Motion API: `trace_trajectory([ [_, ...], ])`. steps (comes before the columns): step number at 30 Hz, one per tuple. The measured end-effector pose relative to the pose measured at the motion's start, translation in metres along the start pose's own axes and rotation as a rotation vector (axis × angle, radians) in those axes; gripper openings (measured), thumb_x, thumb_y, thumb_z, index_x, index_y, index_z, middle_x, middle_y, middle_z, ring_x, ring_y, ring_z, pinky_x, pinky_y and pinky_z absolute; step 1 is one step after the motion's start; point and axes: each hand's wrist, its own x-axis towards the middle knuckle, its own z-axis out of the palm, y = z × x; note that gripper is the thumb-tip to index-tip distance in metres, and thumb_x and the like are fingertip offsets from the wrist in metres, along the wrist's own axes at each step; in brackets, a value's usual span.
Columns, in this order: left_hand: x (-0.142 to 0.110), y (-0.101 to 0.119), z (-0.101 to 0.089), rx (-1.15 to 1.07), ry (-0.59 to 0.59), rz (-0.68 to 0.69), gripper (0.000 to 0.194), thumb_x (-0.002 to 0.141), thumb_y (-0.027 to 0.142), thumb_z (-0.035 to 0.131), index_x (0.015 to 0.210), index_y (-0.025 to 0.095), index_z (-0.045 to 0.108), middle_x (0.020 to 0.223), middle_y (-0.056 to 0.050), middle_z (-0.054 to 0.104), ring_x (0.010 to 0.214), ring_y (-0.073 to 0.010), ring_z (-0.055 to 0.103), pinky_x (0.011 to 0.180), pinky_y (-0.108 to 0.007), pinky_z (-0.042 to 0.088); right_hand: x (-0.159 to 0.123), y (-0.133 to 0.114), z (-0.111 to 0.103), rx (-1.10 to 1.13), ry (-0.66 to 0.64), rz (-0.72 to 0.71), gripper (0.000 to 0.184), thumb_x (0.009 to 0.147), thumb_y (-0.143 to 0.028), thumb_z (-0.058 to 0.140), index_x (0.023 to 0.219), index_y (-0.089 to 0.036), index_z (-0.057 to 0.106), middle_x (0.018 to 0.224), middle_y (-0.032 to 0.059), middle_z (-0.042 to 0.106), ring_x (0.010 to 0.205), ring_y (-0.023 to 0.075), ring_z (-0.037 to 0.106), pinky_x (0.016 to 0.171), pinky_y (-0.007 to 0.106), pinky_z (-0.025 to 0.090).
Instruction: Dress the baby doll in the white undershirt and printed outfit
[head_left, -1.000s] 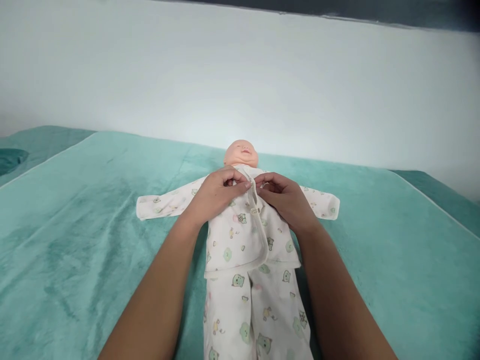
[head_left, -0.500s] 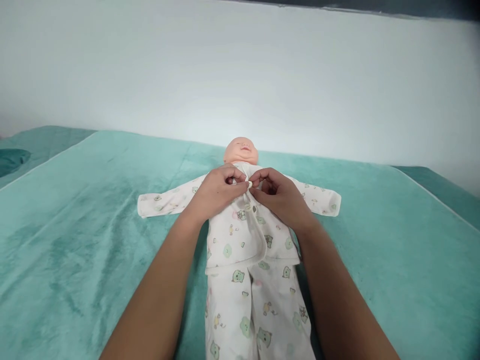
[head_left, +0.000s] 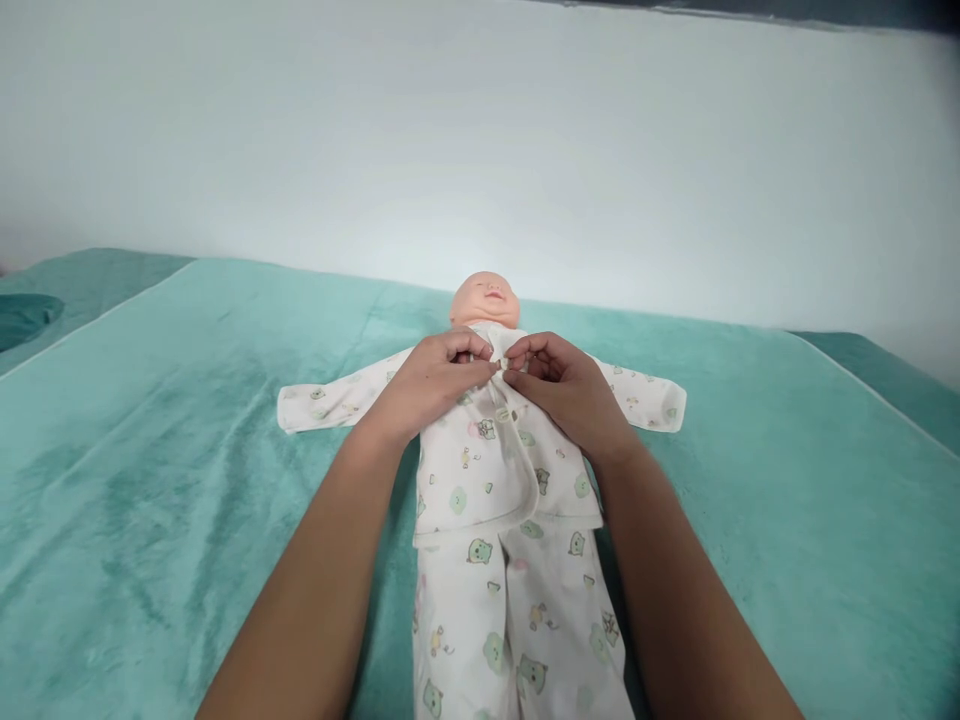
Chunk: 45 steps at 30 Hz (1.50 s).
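A baby doll (head_left: pixel 484 298) lies on its back with its arms spread out. It wears a white long-sleeved baby jacket (head_left: pixel 476 485) printed with small green animals. At the upper chest, my left hand (head_left: pixel 435 380) is closed, thumb and fingers pinching the jacket's front edge. Facing it, my right hand (head_left: pixel 566 385) pinches the cloth on the other side of the opening. A small pale button (head_left: pixel 504 365) shows between the two sets of fingertips; whether it sits in its hole cannot be made out. Lower down the front is another button (head_left: pixel 503 414).
Matching printed trousers (head_left: pixel 465 630) cover the doll's legs and run out of the bottom of the view. Underneath spreads a teal plush cover (head_left: pixel 187 450). A pale wall (head_left: pixel 480 140) rises behind the far edge.
The fingertips of my right hand have shifted slightly right at the button, opening a small gap from my left fingertips. My left hand stays almost where it was.
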Motion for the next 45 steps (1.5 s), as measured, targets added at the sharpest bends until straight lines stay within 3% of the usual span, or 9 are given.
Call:
trace_trajectory([
  [6, 0.001, -0.002, 0.0, 0.0, 0.06, 0.024, 0.008, 0.078, 0.027, 0.063, 0.079, 0.021, 0.057, 0.072, 0.003, 0.048, 0.061, -0.0092, 0.041, 0.056, -0.023, 0.032, -0.001, -0.002, -0.002, 0.083, -0.013, -0.012, 0.012, 0.081, -0.032, 0.067, 0.086, -0.022, 0.064, 0.08, -0.0015, 0.059, 0.073, 0.0128, 0.052, 0.065, 0.026, 0.04],
  [12, 0.002, -0.003, -0.002, 0.121, 0.068, 0.16, 0.019, 0.086, 0.026, 0.057, 0.096, 0.025, 0.072, 0.092, -0.001, 0.062, 0.075, -0.0123, 0.053, 0.068, -0.026, 0.042, -0.012, -0.023, -0.007, -0.106, -0.142, 0.056, 0.014, 0.086, -0.034, 0.062, 0.081, -0.022, 0.059, 0.066, -0.004, 0.049, 0.056, 0.0097, 0.041, 0.049, 0.025, 0.031],
  [15, 0.003, -0.006, -0.001, 0.196, 0.064, 0.207, 0.022, 0.086, 0.021, 0.054, 0.092, 0.023, 0.075, 0.097, -0.002, 0.063, 0.08, -0.0125, 0.055, 0.072, -0.026, 0.042, -0.018, -0.03, -0.013, -0.171, -0.218, 0.098, 0.012, 0.085, -0.033, 0.061, 0.082, -0.022, 0.058, 0.065, -0.0046, 0.047, 0.055, 0.0095, 0.04, 0.047, 0.024, 0.029],
  [22, 0.005, -0.012, 0.001, 0.247, 0.088, 0.211, 0.02, 0.084, 0.018, 0.051, 0.086, 0.02, 0.071, 0.09, -0.001, 0.063, 0.073, -0.011, 0.052, 0.067, -0.026, 0.041, -0.026, -0.042, -0.018, -0.403, -0.37, 0.1, 0.012, 0.079, -0.03, 0.065, 0.081, -0.023, 0.056, 0.075, -0.0031, 0.053, 0.065, 0.0116, 0.047, 0.054, 0.025, 0.037],
  [27, 0.004, -0.011, 0.002, 0.225, 0.094, 0.196, 0.016, 0.082, 0.018, 0.051, 0.084, 0.019, 0.067, 0.085, 0.0, 0.063, 0.071, -0.0113, 0.051, 0.065, -0.025, 0.04, -0.034, -0.055, 0.001, -0.699, -0.265, 0.108, 0.029, 0.077, -0.042, 0.067, 0.072, -0.023, 0.047, 0.071, -0.0018, 0.056, 0.06, 0.0131, 0.045, 0.048, 0.027, 0.032],
  [31, -0.001, -0.004, 0.0, 0.189, 0.049, 0.14, 0.014, 0.081, 0.021, 0.054, 0.085, 0.019, 0.068, 0.084, 0.0, 0.064, 0.07, -0.0115, 0.052, 0.062, -0.024, 0.039, -0.041, -0.06, 0.01, -0.804, -0.223, 0.107, 0.026, 0.083, -0.036, 0.059, 0.068, -0.022, 0.042, 0.065, -0.0013, 0.055, 0.054, 0.012, 0.042, 0.046, 0.028, 0.028],
  [37, -0.009, 0.009, -0.007, 0.182, -0.086, 0.073, 0.018, 0.084, 0.028, 0.055, 0.075, 0.018, 0.068, 0.077, 0.0, 0.067, 0.072, -0.0127, 0.057, 0.062, -0.025, 0.039, -0.036, -0.056, -0.007, -0.643, -0.31, 0.168, 0.022, 0.083, -0.026, 0.053, 0.064, -0.021, 0.043, 0.059, -0.0036, 0.045, 0.05, 0.0093, 0.034, 0.043, 0.026, 0.023],
  [42, -0.009, 0.012, -0.016, 0.275, -0.267, 0.061, 0.022, 0.083, 0.039, 0.061, 0.079, 0.02, 0.071, 0.077, 0.0, 0.067, 0.071, -0.0132, 0.055, 0.062, -0.026, 0.039, -0.026, -0.043, -0.02, -0.204, -0.411, 0.235, 0.017, 0.086, -0.034, 0.059, 0.076, -0.021, 0.058, 0.062, -0.0029, 0.055, 0.055, 0.0105, 0.05, 0.05, 0.024, 0.038],
  [45, -0.01, 0.014, -0.018, 0.3, -0.338, 0.065, 0.025, 0.08, 0.045, 0.066, 0.085, 0.022, 0.073, 0.086, 0.0, 0.069, 0.075, -0.0138, 0.056, 0.064, -0.026, 0.041, -0.022, -0.031, -0.024, 0.014, -0.424, 0.252, 0.022, 0.085, -0.038, 0.064, 0.074, -0.019, 0.059, 0.057, -0.0029, 0.056, 0.052, 0.0098, 0.052, 0.048, 0.022, 0.037],
])
